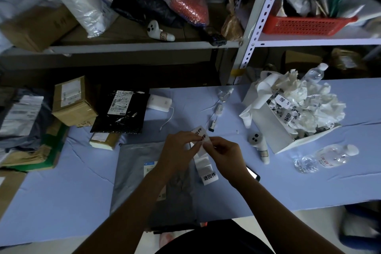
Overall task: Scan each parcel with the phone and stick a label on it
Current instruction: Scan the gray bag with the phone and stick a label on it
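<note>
The left grip (179, 148) and right grip (223, 155) both pinch the label strip (206, 164) above the grey parcel (134, 183), apparently not yet labelled, the parcel pile (74, 103) likely left to do.

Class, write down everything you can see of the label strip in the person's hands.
The label strip is a narrow white paper band printed with bold black characters. The left hand and right hand pinch it near its top, which curls upward. The rest hangs slack, creased, over the grey parcel, ending in one printed label.
</note>
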